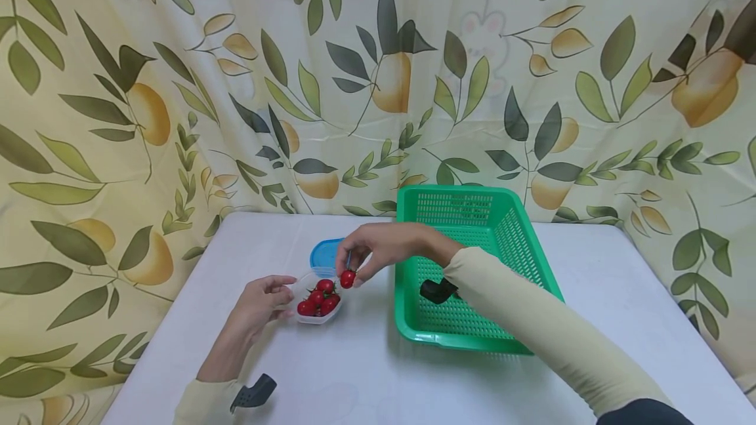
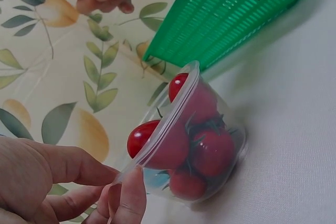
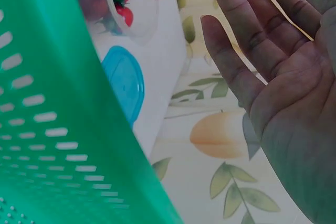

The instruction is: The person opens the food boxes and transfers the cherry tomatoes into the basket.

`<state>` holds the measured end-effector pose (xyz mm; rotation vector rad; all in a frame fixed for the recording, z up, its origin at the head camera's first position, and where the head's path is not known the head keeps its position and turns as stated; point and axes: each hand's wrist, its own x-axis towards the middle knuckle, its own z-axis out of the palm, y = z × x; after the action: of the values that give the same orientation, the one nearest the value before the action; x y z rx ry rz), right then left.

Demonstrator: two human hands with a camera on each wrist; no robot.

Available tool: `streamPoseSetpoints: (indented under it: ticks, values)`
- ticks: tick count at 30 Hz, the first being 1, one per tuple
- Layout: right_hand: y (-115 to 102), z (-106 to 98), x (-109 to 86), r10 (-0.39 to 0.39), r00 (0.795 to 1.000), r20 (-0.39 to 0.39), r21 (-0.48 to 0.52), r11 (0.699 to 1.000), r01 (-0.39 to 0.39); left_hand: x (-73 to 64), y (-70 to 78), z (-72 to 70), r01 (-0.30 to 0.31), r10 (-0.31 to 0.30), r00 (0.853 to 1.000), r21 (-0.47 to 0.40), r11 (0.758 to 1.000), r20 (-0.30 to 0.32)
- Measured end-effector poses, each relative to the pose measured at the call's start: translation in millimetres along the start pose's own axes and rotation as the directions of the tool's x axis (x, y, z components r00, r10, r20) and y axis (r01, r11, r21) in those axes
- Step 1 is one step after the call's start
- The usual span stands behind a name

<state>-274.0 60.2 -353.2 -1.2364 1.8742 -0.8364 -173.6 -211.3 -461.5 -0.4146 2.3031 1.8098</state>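
Observation:
A small clear plastic tub (image 1: 315,320) holding several cherry tomatoes (image 1: 316,298) stands on the table's left half. My left hand (image 1: 262,303) pinches the tub's rim between thumb and fingers, as the left wrist view shows up close. Just over the tub's right edge, my right hand (image 1: 380,244) holds one red cherry tomato (image 1: 348,279) at its fingertips. That tomato's green stem end shows at the top of the right wrist view, where most of the fruit is cut off.
A green perforated basket (image 1: 404,310) sits right of the tub, beneath my right forearm. Behind the tub lies a blue lid (image 1: 325,253). The white-covered table (image 1: 354,379) backs onto a leaf-and-fruit patterned curtain (image 1: 366,149).

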Motion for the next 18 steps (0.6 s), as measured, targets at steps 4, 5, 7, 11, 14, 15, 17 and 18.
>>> streamPoseSetpoints:
  ticks: [4,5,7,11,14,15,17,18]
  values:
    - [1,-1,-9.4,0.012,1.0,-0.013,0.022,1.0,-0.011,-0.2,0.7,0.1,-0.002,0.002,1.0,0.006,1.0,-0.004]
    - [2,-2,-11.8,0.016,1.0,-0.015,0.03,0.999,-0.016,-0.2,0.7,0.1,-0.002,0.002,1.0,0.007,1.0,-0.004]
    - [2,-2,-16.6,0.022,0.999,-0.023,0.036,0.999,-0.021,-0.3,0.7,-0.1,-0.002,0.002,1.0,0.008,1.0,-0.003]
    - [5,-4,-25.7,0.037,0.998,-0.047,0.054,0.998,-0.035,-0.1,0.7,0.0,-0.001,0.001,1.0,0.007,1.0,0.0]
    - [8,-5,-32.1,0.048,0.997,-0.068,0.058,0.997,-0.044,-0.1,0.9,0.1,-0.003,0.003,1.0,0.006,1.0,0.004]
    - [10,-5,-34.4,0.051,0.996,-0.075,0.058,0.997,-0.047,0.0,0.9,0.1,-0.003,0.003,1.0,0.007,1.0,0.006]
    - [12,-6,-38.7,0.053,0.995,-0.086,0.053,0.997,-0.049,-0.2,1.3,0.1,-0.002,0.002,1.0,0.004,1.0,0.009]
    - [13,-7,-41.0,0.055,0.994,-0.093,0.051,0.997,-0.051,-0.5,1.6,0.0,-0.003,0.003,1.0,0.003,1.0,0.009]
